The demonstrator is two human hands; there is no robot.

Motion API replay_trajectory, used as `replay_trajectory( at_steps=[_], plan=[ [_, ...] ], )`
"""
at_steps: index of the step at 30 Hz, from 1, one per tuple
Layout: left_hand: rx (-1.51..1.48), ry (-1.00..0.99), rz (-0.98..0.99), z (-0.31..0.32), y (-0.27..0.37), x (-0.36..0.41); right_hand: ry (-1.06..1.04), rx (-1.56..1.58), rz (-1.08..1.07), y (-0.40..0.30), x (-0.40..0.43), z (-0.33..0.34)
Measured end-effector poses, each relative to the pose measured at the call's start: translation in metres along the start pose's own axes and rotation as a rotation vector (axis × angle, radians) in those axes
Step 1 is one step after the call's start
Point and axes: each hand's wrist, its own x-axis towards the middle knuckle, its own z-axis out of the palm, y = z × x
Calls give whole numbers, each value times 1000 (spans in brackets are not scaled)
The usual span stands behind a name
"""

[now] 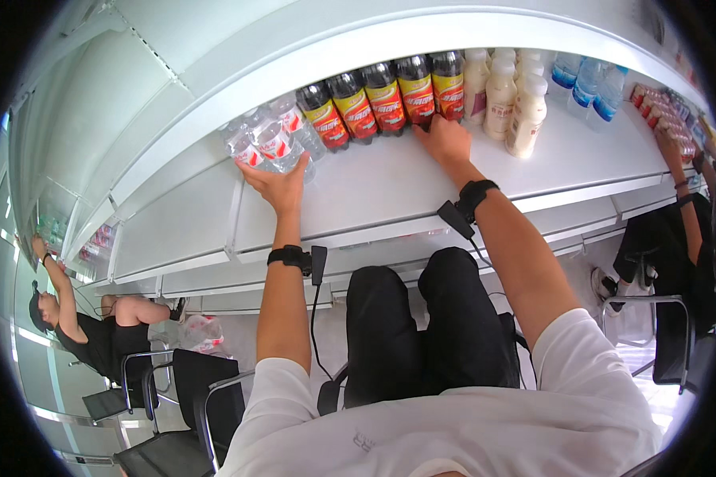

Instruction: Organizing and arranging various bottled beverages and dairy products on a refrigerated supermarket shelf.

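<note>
On a white shelf, my left hand (277, 185) has thumb and fingers spread around the lower part of clear plastic water bottles (274, 143) with red and white labels; its hold on one is unclear. My right hand (446, 142) reaches to the base of a dark cola bottle (417, 89), fingertips touching it and partly hidden; whether they grip cannot be told. That bottle stands in a row of several cola bottles (385, 101) with yellow and red labels. Right of the row stand cream-coloured drink bottles (526, 116). Both wrists wear black straps with cabled devices.
The shelf board (358, 203) has a raised front edge, with another shelf overhead. Blue-labelled water bottles (588, 83) and red-and-white packs (662, 113) stand farther right. Another person works at the far right, another (101, 328) sits at the left near a black chair (206, 381).
</note>
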Motion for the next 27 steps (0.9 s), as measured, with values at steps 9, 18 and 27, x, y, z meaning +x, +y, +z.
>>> replay_trajectory(
  at_steps=[9, 18, 27],
  plan=[
    [13, 45, -36, -1, 7, -2, 21, -5, 18, -6, -4, -6],
    [85, 13, -64, -13, 13, -5, 10, -26, 36, -6, 0, -3],
    [257, 103, -28, -21, 6, -1, 31, -35, 4, -3, 4, 2]
  ],
)
